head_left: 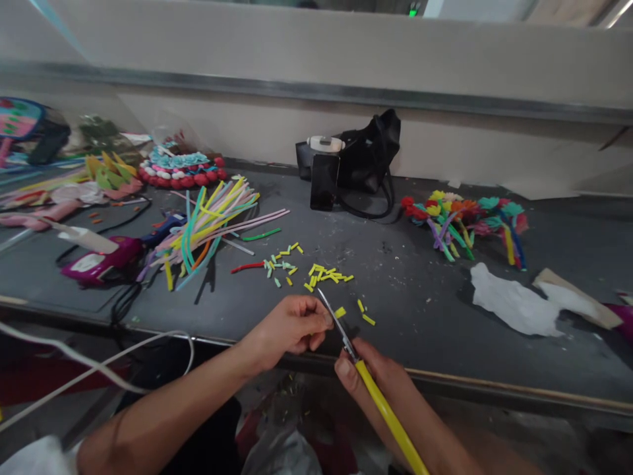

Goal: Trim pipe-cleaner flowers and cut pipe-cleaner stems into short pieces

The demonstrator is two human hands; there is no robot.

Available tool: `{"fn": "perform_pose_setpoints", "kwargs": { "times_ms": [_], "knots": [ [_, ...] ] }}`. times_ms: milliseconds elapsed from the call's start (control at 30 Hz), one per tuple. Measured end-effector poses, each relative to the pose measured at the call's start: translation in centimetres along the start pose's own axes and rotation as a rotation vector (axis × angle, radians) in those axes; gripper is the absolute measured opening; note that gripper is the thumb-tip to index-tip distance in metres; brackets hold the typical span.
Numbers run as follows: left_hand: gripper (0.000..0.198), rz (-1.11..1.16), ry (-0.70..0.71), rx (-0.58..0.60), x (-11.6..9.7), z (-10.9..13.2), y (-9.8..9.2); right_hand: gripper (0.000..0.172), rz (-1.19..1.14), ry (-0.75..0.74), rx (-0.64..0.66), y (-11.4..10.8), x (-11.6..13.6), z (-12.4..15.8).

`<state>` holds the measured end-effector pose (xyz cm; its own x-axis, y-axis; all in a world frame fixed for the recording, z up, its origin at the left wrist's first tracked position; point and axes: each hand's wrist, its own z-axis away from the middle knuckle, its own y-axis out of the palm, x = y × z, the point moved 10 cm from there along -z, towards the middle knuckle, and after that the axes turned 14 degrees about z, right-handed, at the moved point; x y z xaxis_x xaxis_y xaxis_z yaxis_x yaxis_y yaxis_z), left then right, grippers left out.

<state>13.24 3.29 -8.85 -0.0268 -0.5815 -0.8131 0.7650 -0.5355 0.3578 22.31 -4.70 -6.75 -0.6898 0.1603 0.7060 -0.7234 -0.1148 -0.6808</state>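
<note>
In my right hand (376,376) is a pair of yellow-handled scissors (383,406), their metal blades angled up and left across the front of my left fingertips. My left hand (301,323) is closed in a pinch at the blades; whatever its fingers hold is hidden. A short yellow piece (340,311) shows just past the blade, and I cannot tell whether it is held or lies on the table. Beyond my hands lie several cut yellow pieces (329,274), with pale green bits (277,264) and a red strip (247,266) to their left.
A bundle of coloured fuzzy stems (212,221) lies left, beside a purple glue gun (103,257) with cords. At the back are a black bag (368,152) and a phone (324,181). Colourful flowers (465,211) and crumpled white paper (514,300) lie right. The table edge (475,382) runs below my hands.
</note>
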Motion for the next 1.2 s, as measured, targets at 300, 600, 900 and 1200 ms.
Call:
{"fn": "perform_pose_setpoints", "kwargs": {
  "times_ms": [300,600,900,1200],
  "knots": [
    [0.026,0.051,-0.019,0.011,-1.0,-0.8,-1.2,0.047,-0.065,-0.050,0.047,-1.9,1.9,-1.9],
    [0.028,0.087,0.045,-0.034,-1.9,-1.3,-2.3,0.051,-0.119,0.029,0.013,-1.4,1.2,-3.3],
    [0.025,0.103,0.086,0.281,-1.1,1.0,1.9,0.048,-0.300,0.107,-0.047,-3.3,0.2,-2.6],
    [0.030,0.010,0.167,0.382,-0.4,1.9,3.5,0.042,-0.555,0.049,0.122,-0.7,1.1,-2.5]
  ]
}}
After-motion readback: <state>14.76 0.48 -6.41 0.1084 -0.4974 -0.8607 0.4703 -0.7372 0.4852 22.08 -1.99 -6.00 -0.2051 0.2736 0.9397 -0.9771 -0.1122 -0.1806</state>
